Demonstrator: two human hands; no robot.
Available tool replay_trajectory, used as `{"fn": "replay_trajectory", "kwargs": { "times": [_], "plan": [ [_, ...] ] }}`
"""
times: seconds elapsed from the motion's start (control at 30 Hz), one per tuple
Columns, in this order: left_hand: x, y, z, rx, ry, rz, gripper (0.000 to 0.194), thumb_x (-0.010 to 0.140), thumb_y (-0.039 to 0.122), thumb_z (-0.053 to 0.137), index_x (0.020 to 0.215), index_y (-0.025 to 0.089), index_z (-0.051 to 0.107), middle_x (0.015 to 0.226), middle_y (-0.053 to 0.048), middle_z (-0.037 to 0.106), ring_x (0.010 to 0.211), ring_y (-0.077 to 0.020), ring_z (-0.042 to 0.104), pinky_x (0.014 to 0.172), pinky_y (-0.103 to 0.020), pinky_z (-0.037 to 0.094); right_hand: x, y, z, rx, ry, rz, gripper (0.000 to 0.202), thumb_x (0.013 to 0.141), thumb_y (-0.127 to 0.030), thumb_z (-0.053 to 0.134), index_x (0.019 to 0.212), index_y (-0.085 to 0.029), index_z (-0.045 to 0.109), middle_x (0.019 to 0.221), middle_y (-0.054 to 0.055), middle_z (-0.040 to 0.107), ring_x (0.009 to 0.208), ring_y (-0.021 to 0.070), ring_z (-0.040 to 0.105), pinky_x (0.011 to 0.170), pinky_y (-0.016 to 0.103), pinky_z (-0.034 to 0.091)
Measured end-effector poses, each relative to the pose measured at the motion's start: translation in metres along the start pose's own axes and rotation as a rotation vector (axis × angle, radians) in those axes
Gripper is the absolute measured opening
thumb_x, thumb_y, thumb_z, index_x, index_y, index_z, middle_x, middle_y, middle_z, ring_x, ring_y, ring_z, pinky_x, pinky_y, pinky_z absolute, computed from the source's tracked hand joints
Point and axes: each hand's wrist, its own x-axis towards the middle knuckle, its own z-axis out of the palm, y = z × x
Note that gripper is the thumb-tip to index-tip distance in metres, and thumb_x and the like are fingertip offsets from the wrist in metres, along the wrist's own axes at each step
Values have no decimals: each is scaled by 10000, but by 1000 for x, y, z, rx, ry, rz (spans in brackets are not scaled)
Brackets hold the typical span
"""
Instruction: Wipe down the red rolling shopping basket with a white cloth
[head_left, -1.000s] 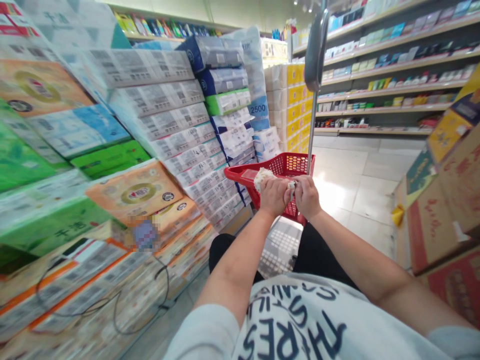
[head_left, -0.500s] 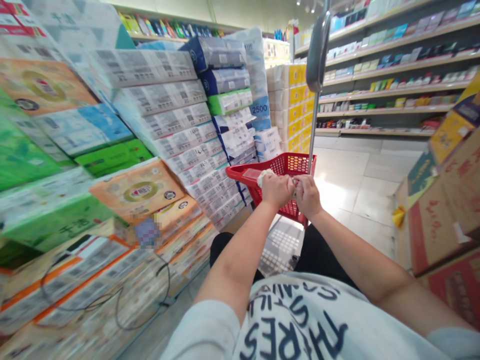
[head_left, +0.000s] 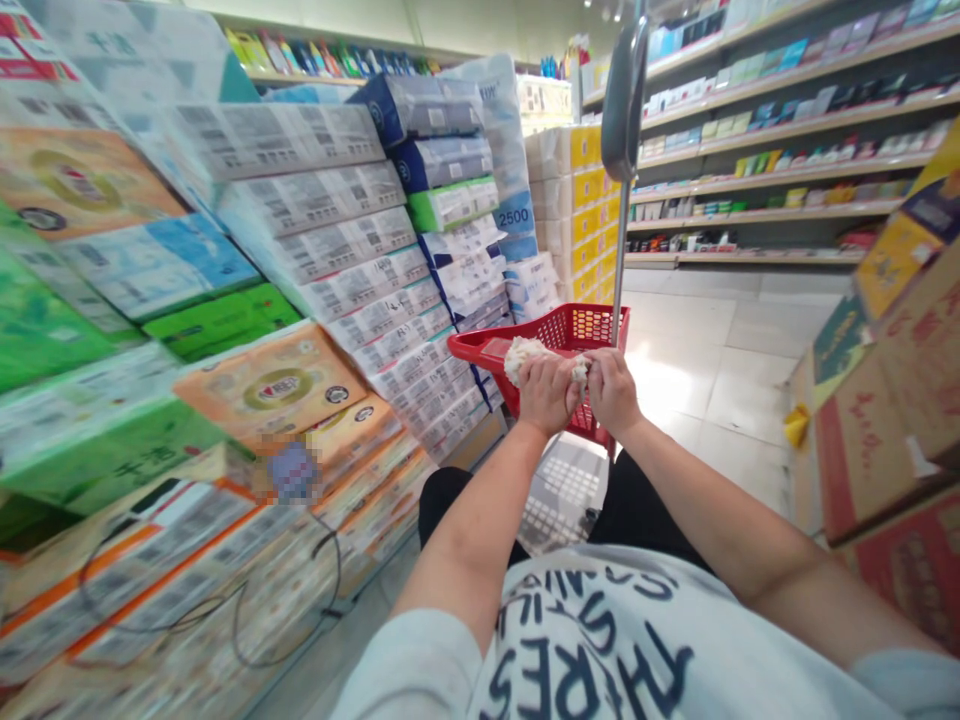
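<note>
A crumpled off-white cloth is bunched between my two hands. My left hand closes around its middle, and a frayed-looking end sticks out on the left. Fingers of my right hand are closed on the other end, close beside the left hand; a little of the cloth shows between them. Just beyond and below both hands stands a red plastic shopping basket with holes in its walls. The hands hide part of its inside.
Stacked tissue packs rise along the left, with a cable lying over the lower ones. A metal pole with a grey handle stands at the basket. Cardboard cartons line the right. Stocked shelves stand behind the tiled floor.
My left hand has shifted slightly down and left, and more of the cloth now shows above it and between the hands. The view has moved slightly.
</note>
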Motion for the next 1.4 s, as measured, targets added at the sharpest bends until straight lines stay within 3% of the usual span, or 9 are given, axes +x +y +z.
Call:
{"fn": "replay_trajectory", "kwargs": {
  "times": [0.17, 0.33, 0.5, 0.73, 0.9, 1.13, 1.4],
  "plan": [
    [29, 9, -14, 37, -146, -77, 278, 950, 347, 379, 869, 221, 613, 860, -41, 692, 887, -226, 611, 889, -426, 368, 0, 1, 1, -12, 12, -23, 224, 947, -228, 367, 1065, -211, 557, 989, 99, 578, 978, 224, 560, 870, 426, 501],
    [44, 10, -18, 106, -246, -53, 333, 947, 324, 384, 787, 215, 655, 797, -51, 716, 794, -234, 635, 823, -431, 367, 0, 0, 2, -14, 12, -18, 226, 947, -232, 357, 1058, -214, 553, 996, 97, 576, 986, 229, 556, 882, 442, 490],
    [48, 12, -20, 122, -280, -54, 369, 943, 316, 378, 793, 205, 696, 796, -65, 725, 786, -232, 650, 824, -429, 369, 0, 0, -1, 7, -3, -20, 231, 943, -235, 361, 1059, -211, 559, 992, 100, 575, 983, 232, 551, 881, 439, 489],
    [60, 11, -27, 151, -504, 58, 438, 946, 317, 324, 815, 176, 717, 822, -83, 735, 786, -244, 676, 771, -412, 406, -2, 1, -1, 5, 24, -36, 226, 946, -227, 366, 1054, -201, 564, 998, 103, 582, 979, 227, 551, 886, 427, 488],
    [63, 10, -33, 187, -566, 106, 458, 952, 318, 286, 886, 179, 717, 894, -86, 735, 821, -243, 680, 789, -403, 429, -2, 1, -1, 10, 5, -23, 229, 943, -236, 373, 1060, -215, 568, 998, 95, 583, 975, 228, 555, 876, 422, 489],
    [85, 8, -31, 167, -901, 74, 397, 907, 368, 378, 987, 213, 735, 1024, -98, 725, 966, -265, 668, 774, -335, 480, -2, -4, -4, 41, 14, -29, 241, 938, -222, 365, 1071, -211, 566, 998, 103, 586, 985, 235, 552, 882, 430, 489],
    [91, 6, -33, 181, -993, 169, 345, 854, 333, 481, 1081, 211, 711, 1098, -105, 706, 983, -271, 666, 800, -326, 506, -3, -4, -4, 12, 19, -56, 239, 939, -208, 367, 1087, -206, 555, 1009, 106, 583, 994, 234, 551, 880, 429, 488]
  ]
}}
